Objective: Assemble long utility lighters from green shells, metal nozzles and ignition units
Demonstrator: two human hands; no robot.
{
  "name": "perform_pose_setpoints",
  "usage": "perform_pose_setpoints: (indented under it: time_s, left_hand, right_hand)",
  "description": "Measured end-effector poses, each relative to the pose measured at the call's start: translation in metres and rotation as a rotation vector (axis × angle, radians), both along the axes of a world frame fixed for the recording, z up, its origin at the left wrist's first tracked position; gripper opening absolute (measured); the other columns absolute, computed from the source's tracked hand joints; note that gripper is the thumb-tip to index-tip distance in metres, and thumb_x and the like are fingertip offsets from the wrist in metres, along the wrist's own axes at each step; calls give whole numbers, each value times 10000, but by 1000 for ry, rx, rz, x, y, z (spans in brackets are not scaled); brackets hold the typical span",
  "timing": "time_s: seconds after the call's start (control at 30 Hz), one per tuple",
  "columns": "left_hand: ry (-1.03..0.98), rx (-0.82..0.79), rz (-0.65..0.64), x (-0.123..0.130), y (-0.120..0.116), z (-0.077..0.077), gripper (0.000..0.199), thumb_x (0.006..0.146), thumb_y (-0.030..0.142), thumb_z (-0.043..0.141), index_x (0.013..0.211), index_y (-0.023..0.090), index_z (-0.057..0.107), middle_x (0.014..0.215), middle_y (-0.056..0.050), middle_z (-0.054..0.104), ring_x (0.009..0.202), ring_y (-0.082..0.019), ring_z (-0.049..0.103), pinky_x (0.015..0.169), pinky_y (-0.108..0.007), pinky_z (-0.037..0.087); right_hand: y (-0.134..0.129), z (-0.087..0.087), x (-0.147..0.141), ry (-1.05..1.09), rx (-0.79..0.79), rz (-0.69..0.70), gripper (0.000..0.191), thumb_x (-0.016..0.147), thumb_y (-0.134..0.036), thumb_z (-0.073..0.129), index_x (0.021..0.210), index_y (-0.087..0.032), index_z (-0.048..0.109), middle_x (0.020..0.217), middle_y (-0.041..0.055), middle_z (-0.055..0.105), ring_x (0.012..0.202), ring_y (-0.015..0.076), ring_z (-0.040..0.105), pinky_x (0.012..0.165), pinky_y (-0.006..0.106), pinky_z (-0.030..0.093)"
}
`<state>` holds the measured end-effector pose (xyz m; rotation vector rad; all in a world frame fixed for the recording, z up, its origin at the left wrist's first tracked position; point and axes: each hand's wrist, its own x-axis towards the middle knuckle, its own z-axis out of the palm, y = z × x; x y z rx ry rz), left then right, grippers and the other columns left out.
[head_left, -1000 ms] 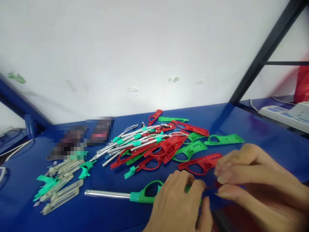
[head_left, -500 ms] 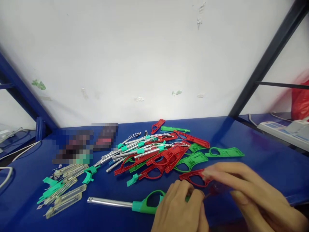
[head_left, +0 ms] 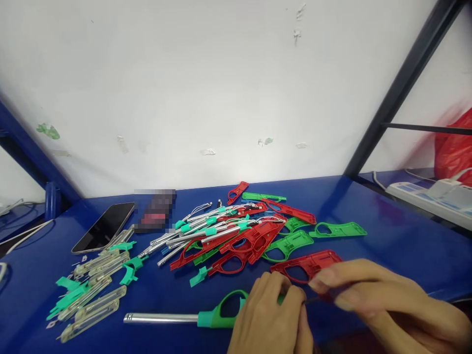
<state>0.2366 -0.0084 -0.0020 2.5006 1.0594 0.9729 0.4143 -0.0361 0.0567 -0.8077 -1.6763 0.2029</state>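
A lighter (head_left: pixel 217 317) with a long silver tube and a green grip lies low over the blue table, its tube pointing left. My left hand (head_left: pixel 271 314) is closed around the back of that grip and hides much of it. My right hand (head_left: pixel 387 300) pinches a small tool, seemingly a screwdriver (head_left: pixel 326 292), with a reddish handle and a thin dark shaft. The shaft reaches to the fingers of my left hand; its tip is hidden. Just behind my hands lies a red handle shell (head_left: pixel 291 268), partly covered by my right fingertips.
Silver lighter tubes (head_left: pixel 221 228) with wires lie heaped among red shells (head_left: pixel 239 263) and green shells (head_left: pixel 291 246). Clear fuel tanks (head_left: pixel 99 309) and teal triggers (head_left: pixel 72 297) are at left. Behind them lies a phone (head_left: pixel 105 228). A power strip (head_left: pixel 431 199) sits at right.
My right fingers have closed in on the reddish handle, where they were more spread before. More of the nearby red shell shows. My left hand still holds the lighter; the view has shifted slightly.
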Motion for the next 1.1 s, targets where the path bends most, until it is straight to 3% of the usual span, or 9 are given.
perform_pose_setpoints:
  time_s: [0.1, 0.23, 0.37, 0.5, 0.6, 0.77, 0.87, 1.0, 1.1]
  left_hand:
    - [11, -12, -53, -4, 3, 4, 205, 909, 125, 482, 1012, 257, 601, 1003, -43, 701, 898, -256, 728, 703, -401, 654]
    - [-4, -35, -29, -3, 4, 7, 202, 894, 111, 480, 1007, 235, 592, 1013, -63, 690, 909, -274, 710, 722, -457, 656]
    - [-8, -23, -63, -3, 6, 8, 262, 929, 101, 438, 1084, 247, 590, 1056, -59, 702, 933, -265, 715, 728, -446, 663]
    - [5, -23, -65, -5, 7, 9, 213, 921, 104, 455, 1017, 239, 590, 1001, -58, 694, 885, -272, 721, 676, -451, 665]
    - [9, -16, -56, -5, 6, 10, 216, 898, 103, 485, 1017, 243, 598, 995, -59, 699, 864, -285, 721, 653, -476, 664]
    - [0, -4, -54, -4, 6, 9, 269, 924, 102, 449, 1087, 250, 603, 1065, -66, 718, 908, -287, 728, 689, -482, 669]
    - [11, -19, -59, -4, 6, 9, 266, 936, 111, 437, 1087, 246, 608, 1050, -68, 712, 902, -284, 727, 684, -469, 667]
    - [27, -33, -55, -4, 6, 9, 274, 943, 109, 426, 1093, 240, 613, 1076, -74, 701, 926, -280, 722, 713, -467, 666]
    - [40, -36, -62, -5, 6, 8, 255, 957, 113, 437, 1087, 241, 616, 1079, -64, 692, 948, -253, 709, 768, -427, 659]
  right_hand:
    - [3, -6, -9, 184, 87, -46, 217, 880, -143, 822, 1004, -316, 780, 786, -10, 728, 655, 193, 721, 637, 344, 655]
    - [5, -1, -17, 87, 217, -140, 42, 912, -306, 836, 941, -276, 835, 807, 21, 756, 653, 190, 723, 614, 335, 649]
    - [3, 13, -16, -41, 68, -110, 209, 1063, -310, 629, 1136, -293, 824, 943, 29, 844, 810, 190, 818, 697, 248, 683]
    - [7, 22, -17, 30, 83, -12, 100, 1006, -267, 726, 959, -273, 814, 806, -11, 795, 690, 138, 771, 660, 205, 664]
    - [9, 20, -17, 39, 114, -27, 61, 943, -315, 810, 917, -260, 820, 757, -9, 732, 683, 137, 730, 653, 223, 658]
    - [3, 10, -11, -30, -17, -31, 223, 1073, -298, 614, 1197, -317, 798, 1040, 20, 826, 944, 164, 800, 815, 222, 667]
    - [5, 9, -15, 98, 3, 27, 179, 1037, -210, 659, 1137, -299, 777, 907, -8, 814, 822, 152, 782, 755, 232, 668]
    - [9, 12, -17, 84, 76, -121, 61, 933, -212, 803, 942, -271, 818, 832, 0, 709, 769, 137, 692, 698, 213, 625]
    - [4, 11, -9, -11, -12, -134, 183, 1036, -328, 673, 1124, -302, 831, 970, 37, 758, 893, 170, 743, 752, 239, 646]
